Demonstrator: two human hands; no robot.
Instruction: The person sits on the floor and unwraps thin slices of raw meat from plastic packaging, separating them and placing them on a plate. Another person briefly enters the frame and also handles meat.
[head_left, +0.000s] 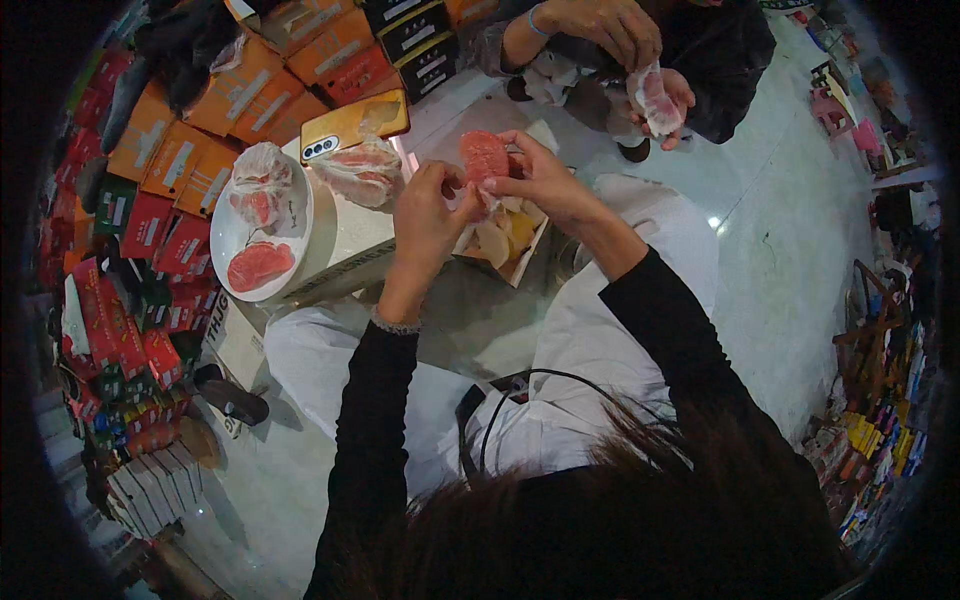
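A red-fleshed pomelo segment (484, 156), its pulp mostly bare, is held up before me. My right hand (536, 176) grips it along its right side. At its lower end my left hand (433, 214) pinches pale membrane (487, 199). Below my hands, pieces of peel and membrane (499, 240) fill an open box (516, 279). To the left, a white oval plate (296, 214) carries a peeled pomelo segment (260, 265) and a membrane-covered chunk of pomelo (261, 180). More unpeeled pomelo segments (364, 172) lie beside the plate.
A yellow smartphone (356, 124) lies behind the segments on a pale box (360, 238). Opposite me, another person's hands (630, 64) hold a pomelo piece (655, 99). Stacked orange cartons (240, 90) and red boxes (154, 229) line the left. A dark shoe (232, 396) stands on the floor.
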